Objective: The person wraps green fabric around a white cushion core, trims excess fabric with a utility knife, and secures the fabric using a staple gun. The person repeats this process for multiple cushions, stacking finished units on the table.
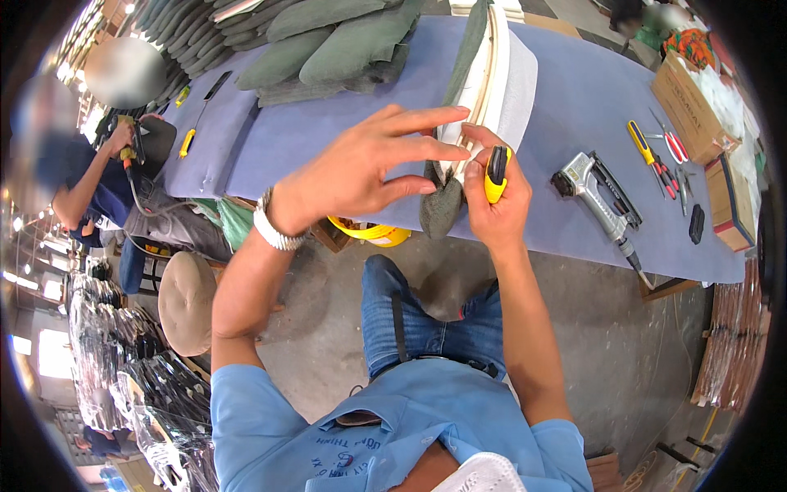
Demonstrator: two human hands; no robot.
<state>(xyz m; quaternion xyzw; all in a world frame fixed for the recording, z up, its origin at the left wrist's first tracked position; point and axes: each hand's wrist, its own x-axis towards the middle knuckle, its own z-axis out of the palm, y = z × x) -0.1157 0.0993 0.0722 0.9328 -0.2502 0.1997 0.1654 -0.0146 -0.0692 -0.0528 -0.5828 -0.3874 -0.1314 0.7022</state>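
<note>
A padded panel (519, 86) stands tilted on the table's near side, dark green fabric on one face, white on the other, with a pale strip along its edge. My left hand (373, 160) reaches over its near end, fingers stretched and apart, the fingertips at the panel's edge. My right hand (498, 201) is closed round a yellow and black utility knife (496, 174), its thumb and fingertips against the same edge. The knife's blade cannot be made out. The fingers partly cover the panel's near end.
On the blue-covered table (574, 115) lie a staple gun (602, 197) with its hose, a yellow screwdriver (641, 141), pliers and scissors. Cardboard boxes (693, 102) stand right. Green panels (336, 49) are stacked far left. A yellow bucket (381, 235) sits below; a co-worker (90, 172) works left.
</note>
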